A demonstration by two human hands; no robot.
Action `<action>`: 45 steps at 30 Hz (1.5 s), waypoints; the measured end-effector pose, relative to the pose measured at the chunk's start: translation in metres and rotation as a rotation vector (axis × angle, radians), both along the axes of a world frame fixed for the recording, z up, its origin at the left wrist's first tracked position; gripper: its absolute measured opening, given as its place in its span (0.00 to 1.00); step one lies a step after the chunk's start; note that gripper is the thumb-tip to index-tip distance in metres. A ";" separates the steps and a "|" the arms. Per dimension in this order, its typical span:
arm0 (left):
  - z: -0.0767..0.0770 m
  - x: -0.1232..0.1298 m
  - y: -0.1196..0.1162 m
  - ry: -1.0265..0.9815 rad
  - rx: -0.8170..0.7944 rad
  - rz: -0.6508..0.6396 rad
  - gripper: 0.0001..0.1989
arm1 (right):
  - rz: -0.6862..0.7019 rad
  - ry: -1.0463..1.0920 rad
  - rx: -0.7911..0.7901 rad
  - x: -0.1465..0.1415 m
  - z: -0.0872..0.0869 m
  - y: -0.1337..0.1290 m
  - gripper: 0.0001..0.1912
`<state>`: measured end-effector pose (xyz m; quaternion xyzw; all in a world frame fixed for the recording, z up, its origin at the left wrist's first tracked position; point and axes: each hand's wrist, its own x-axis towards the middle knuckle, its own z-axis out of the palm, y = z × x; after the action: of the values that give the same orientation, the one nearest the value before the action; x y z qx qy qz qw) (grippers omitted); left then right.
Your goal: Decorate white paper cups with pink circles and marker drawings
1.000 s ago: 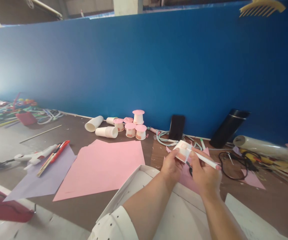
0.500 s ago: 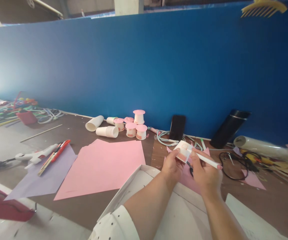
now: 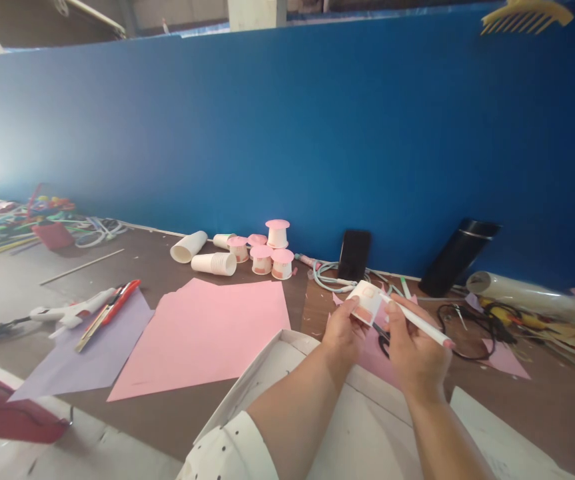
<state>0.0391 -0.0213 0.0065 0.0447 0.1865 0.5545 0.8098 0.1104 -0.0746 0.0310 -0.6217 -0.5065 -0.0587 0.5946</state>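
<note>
My left hand (image 3: 343, 335) is closed on a small white paper cup (image 3: 367, 300) that bears pink drawn shapes. In my right hand (image 3: 420, 353) is a white marker (image 3: 422, 323) with a pink end, its other end close to the cup's right side. Beneath the hands lie pink paper scraps (image 3: 374, 353) and scissors (image 3: 383, 341), partly hidden. Several small cups with pink round tops (image 3: 262, 252) stand near the blue panel, one raised on others. Beside them a stack of white cups (image 3: 214, 264) lies on its side.
Pink paper (image 3: 207, 340) and purple paper (image 3: 87, 353) lie left, with a red cutter (image 3: 110, 313) and a glue gun (image 3: 72, 310). A white box lid (image 3: 287, 347) sits in front. A phone (image 3: 354, 255) and black bottle (image 3: 460, 257) lean on the blue panel (image 3: 287, 133).
My right hand and the marker have shifted slightly right and down, a little away from the cup. My left hand still holds the cup in nearly the same place.
</note>
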 end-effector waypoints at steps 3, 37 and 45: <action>-0.003 0.001 0.001 0.012 -0.005 0.010 0.08 | -0.007 0.000 -0.031 0.002 -0.002 0.002 0.22; -0.002 0.003 -0.004 0.054 0.135 0.013 0.11 | -0.100 -0.059 -0.091 0.005 -0.004 0.005 0.21; -0.006 0.005 -0.003 0.059 0.136 0.014 0.12 | -0.084 -0.020 -0.108 0.006 -0.007 0.006 0.23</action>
<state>0.0439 -0.0239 0.0009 0.1149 0.1725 0.5700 0.7951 0.1168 -0.0687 0.0244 -0.6729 -0.4884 -0.0626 0.5520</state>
